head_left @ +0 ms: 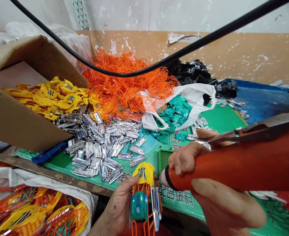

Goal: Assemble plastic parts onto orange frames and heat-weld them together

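My left hand (118,206) grips a small toy assembly (144,193) at the bottom centre: a yellow top piece, an orange wire-like frame, a teal block and a silver strip down its side. My right hand (215,193) is wrapped round a thick orange-handled tool (235,164) with a black collar, whose tip points left at the yellow piece. A metal bar on the tool runs off to the right edge.
A heap of silver strips (102,144) lies on the green mat (220,119). Behind it are orange frames (125,82), black parts (196,72), and teal pieces in a white bag (176,113). A cardboard box (19,121) of yellow pieces sits left. A black cable (134,72) sags overhead.
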Demonstrator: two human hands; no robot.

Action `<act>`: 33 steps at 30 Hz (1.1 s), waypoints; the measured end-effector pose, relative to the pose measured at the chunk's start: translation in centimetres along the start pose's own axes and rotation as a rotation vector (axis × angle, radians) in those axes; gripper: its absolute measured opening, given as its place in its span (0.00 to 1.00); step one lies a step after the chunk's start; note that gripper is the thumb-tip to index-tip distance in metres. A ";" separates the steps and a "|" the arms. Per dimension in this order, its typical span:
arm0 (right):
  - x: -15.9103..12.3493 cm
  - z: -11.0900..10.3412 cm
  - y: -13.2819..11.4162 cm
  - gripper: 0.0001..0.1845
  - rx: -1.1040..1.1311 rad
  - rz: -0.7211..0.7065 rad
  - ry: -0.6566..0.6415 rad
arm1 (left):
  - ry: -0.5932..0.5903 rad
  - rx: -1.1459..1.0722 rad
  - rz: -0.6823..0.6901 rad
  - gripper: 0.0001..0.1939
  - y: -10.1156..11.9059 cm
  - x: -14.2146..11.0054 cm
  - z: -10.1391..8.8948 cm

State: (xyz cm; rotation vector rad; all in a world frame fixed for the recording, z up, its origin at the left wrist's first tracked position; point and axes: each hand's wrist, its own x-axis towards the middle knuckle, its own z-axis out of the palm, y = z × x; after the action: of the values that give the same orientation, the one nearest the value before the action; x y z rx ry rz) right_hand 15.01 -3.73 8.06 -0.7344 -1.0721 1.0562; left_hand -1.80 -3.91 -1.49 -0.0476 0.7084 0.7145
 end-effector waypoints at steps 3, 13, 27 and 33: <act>0.0 0.0 -0.1 0.25 0.020 -0.015 0.026 | -0.026 0.007 -0.004 0.12 0.2 0.0 -0.1; -0.2 -0.1 0.2 0.21 0.106 -0.010 0.011 | 0.042 0.037 -0.015 0.15 0.2 -0.1 0.3; -0.1 0.4 -0.1 0.23 0.077 0.001 0.011 | 0.051 0.020 -0.033 0.14 0.2 0.1 -0.1; 0.1 0.3 0.4 0.25 0.069 0.019 0.021 | 0.038 0.024 -0.015 0.12 0.2 -0.1 0.3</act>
State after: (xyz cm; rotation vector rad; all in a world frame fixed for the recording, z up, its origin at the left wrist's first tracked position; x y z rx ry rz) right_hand 14.64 -3.51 7.82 -0.7004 -1.0071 1.0944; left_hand -1.78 -3.77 -1.15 -0.0445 0.7526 0.6921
